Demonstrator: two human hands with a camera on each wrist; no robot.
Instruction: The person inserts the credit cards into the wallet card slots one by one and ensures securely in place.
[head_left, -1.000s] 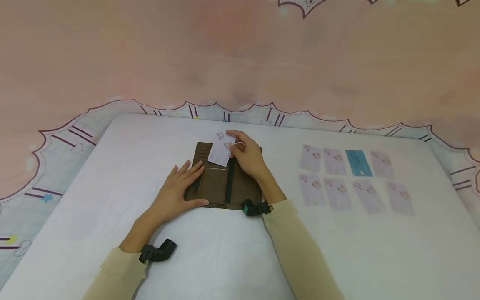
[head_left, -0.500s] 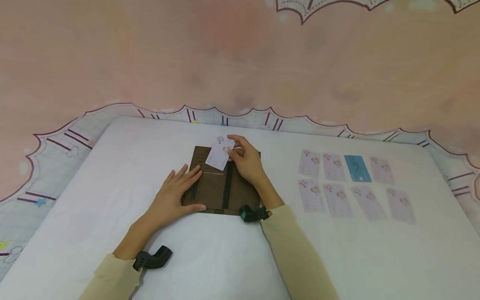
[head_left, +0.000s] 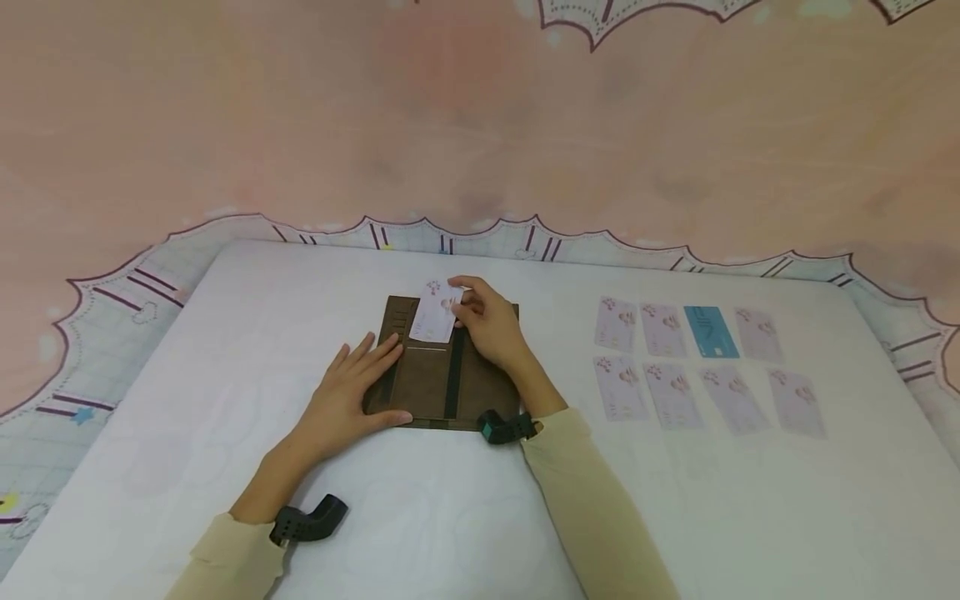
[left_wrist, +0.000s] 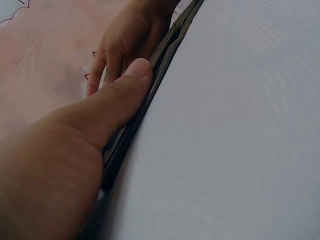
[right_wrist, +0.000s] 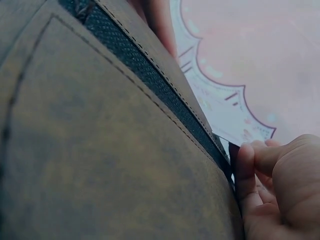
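An open brown wallet (head_left: 431, 383) with a dark elastic band (head_left: 453, 379) lies on the white table (head_left: 420, 517). My left hand (head_left: 348, 392) rests flat on its left half, fingers straight, thumb along the near edge (left_wrist: 127, 92). My right hand (head_left: 487, 321) pinches a pale lilac card (head_left: 437, 315) over the wallet's far left slots. In the right wrist view the wallet's leather (right_wrist: 95, 150) fills the frame, with the card's edge (right_wrist: 245, 132) beside my fingers (right_wrist: 250, 175).
Two rows of cards lie on the table to the right: several pale lilac ones (head_left: 675, 383) and one blue card (head_left: 708, 332). A pink patterned cloth (head_left: 480, 125) covers the floor beyond the table's far edge.
My right hand has lowered the lilac card a little toward the wallet's far left slots. My left hand stays pressed on the wallet.
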